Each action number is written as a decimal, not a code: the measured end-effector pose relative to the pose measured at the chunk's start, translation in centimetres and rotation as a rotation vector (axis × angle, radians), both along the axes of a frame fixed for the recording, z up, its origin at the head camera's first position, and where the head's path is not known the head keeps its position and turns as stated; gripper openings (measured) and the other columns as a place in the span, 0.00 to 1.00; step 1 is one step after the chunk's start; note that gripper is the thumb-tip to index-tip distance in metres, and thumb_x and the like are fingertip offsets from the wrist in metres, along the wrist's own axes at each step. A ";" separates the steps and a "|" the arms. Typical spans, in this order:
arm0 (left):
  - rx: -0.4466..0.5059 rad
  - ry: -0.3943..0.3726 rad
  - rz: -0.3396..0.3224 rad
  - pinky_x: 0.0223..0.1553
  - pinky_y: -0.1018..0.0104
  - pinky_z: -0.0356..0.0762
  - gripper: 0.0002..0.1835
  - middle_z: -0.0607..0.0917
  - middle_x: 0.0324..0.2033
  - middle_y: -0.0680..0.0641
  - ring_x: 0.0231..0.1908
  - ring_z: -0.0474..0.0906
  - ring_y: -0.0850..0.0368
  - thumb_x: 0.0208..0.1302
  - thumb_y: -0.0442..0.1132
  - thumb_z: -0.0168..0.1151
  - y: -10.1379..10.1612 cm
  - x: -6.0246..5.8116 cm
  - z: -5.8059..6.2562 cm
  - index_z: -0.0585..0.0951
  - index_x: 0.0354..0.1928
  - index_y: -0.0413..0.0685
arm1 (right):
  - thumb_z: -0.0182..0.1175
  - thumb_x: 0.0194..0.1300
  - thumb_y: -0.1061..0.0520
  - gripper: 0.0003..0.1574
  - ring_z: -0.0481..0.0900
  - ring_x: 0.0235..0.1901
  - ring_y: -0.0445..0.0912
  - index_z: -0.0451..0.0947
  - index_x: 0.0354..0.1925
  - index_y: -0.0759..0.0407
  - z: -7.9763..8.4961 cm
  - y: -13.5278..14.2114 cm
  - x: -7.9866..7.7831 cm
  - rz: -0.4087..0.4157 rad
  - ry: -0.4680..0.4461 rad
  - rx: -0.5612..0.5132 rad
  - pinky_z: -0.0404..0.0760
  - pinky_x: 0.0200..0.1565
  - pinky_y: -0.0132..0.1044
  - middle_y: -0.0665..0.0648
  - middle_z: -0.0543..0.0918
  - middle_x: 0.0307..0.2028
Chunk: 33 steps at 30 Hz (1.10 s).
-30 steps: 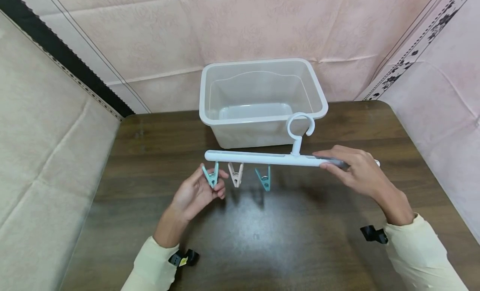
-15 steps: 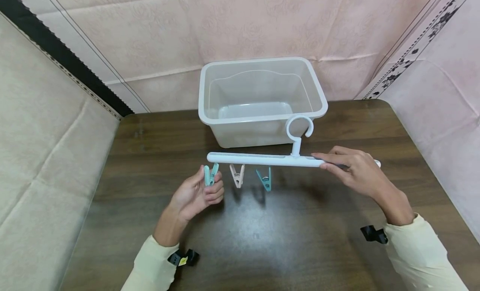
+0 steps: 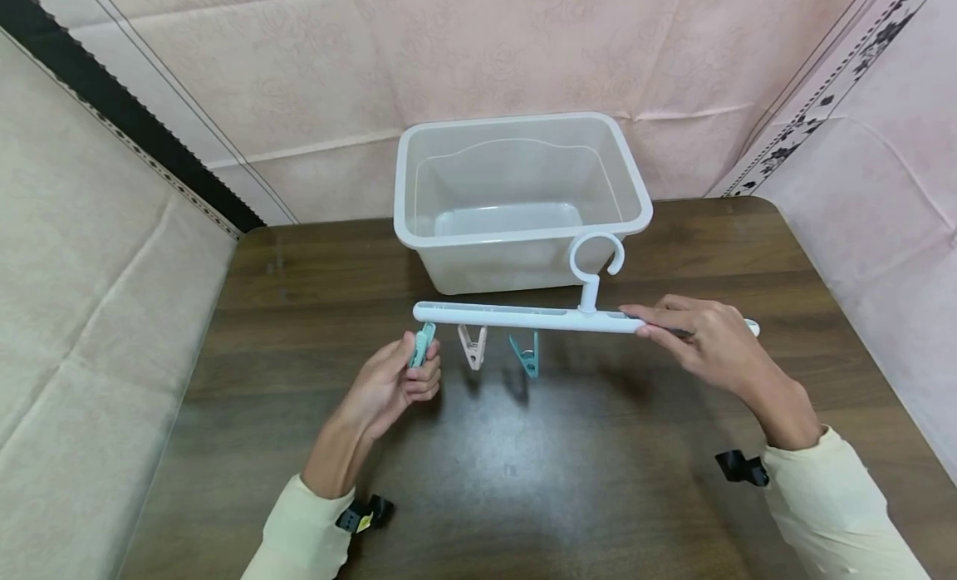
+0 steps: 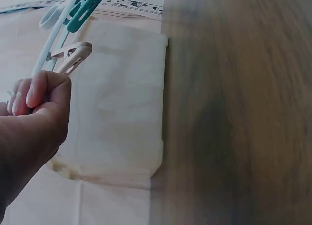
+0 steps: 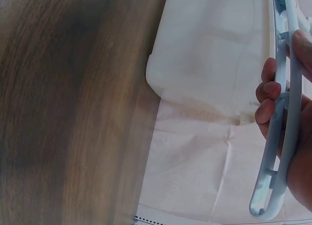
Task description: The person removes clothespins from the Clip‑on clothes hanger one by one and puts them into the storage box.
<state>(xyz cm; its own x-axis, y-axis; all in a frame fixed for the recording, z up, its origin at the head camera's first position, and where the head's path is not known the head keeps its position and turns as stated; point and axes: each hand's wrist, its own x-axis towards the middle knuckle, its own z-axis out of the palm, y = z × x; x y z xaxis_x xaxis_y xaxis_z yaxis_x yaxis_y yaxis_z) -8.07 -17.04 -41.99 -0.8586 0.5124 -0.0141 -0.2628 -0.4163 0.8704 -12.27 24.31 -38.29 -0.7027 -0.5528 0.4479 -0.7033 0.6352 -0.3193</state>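
Good handling here, I judge, means squeezing the light teal clip [image 3: 422,347] squarely between thumb and fingers in the left hand [image 3: 390,379], in line with the hanger [image 3: 516,317] rather than twisted against it, with the right hand [image 3: 699,331] bearing the hanger level so that it does not tip. The left hand is nearly closed, its thumb and curled fingers pinching that clip just below the hanger's free end; whether clip and hanger touch, I cannot tell. The right hand grips the hanger near its other end, fingers and thumb partly around it. Beneath the hanger, near the left hand, hangs a white clip [image 3: 474,361]; a darker teal clip [image 3: 531,366] hangs further along it. Behind the hanger stands a translucent bin [image 3: 493,268] on the brown surface [image 3: 508,489].
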 end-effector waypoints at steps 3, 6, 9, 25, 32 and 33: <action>-0.052 0.029 0.048 0.27 0.67 0.51 0.23 0.57 0.20 0.52 0.20 0.49 0.58 0.80 0.56 0.38 0.3 0.2 0.4 0.66 0.39 0.41 | 0.71 0.59 0.61 0.25 0.67 0.22 0.33 0.86 0.55 0.43 0.0 -0.1 0.0 0.007 0.000 -0.001 0.66 0.26 0.29 0.35 0.81 0.32; -0.084 0.062 0.090 0.27 0.66 0.50 0.22 0.56 0.20 0.50 0.19 0.49 0.57 0.81 0.53 0.39 0.5 0.3 0.6 0.66 0.37 0.40 | 0.71 0.59 0.61 0.25 0.67 0.22 0.33 0.86 0.55 0.43 0.0 -0.1 -0.1 0.007 0.002 -0.003 0.66 0.26 0.29 0.36 0.81 0.32; -0.137 0.089 0.143 0.27 0.64 0.49 0.21 0.55 0.19 0.49 0.19 0.50 0.56 0.82 0.49 0.39 0.8 0.3 0.7 0.65 0.35 0.39 | 0.71 0.60 0.61 0.25 0.68 0.22 0.34 0.86 0.55 0.43 0.0 -0.1 -0.1 0.005 0.004 0.000 0.66 0.25 0.30 0.36 0.81 0.32; -0.228 0.121 0.217 0.29 0.67 0.61 0.19 0.59 0.25 0.48 0.23 0.56 0.58 0.81 0.48 0.41 1.0 0.2 0.8 0.65 0.39 0.36 | 0.71 0.60 0.60 0.23 0.67 0.22 0.34 0.87 0.53 0.43 -0.2 0.1 0.0 -0.004 -0.008 -0.032 0.66 0.25 0.30 0.35 0.77 0.30; -0.297 0.098 0.252 0.30 0.67 0.66 0.21 0.66 0.26 0.45 0.25 0.63 0.57 0.82 0.47 0.39 0.8 0.2 0.4 0.70 0.45 0.31 | 0.72 0.59 0.60 0.24 0.66 0.21 0.34 0.87 0.53 0.42 -0.2 0.1 0.0 -0.025 0.006 -0.030 0.65 0.24 0.30 0.35 0.77 0.30; -0.302 0.097 0.257 0.30 0.66 0.66 0.21 0.66 0.25 0.45 0.24 0.63 0.57 0.82 0.47 0.40 0.8 0.2 0.4 0.71 0.45 0.32 | 0.72 0.59 0.60 0.24 0.66 0.21 0.34 0.87 0.53 0.42 -0.2 0.1 0.0 -0.029 0.006 -0.030 0.65 0.24 0.30 0.35 0.77 0.30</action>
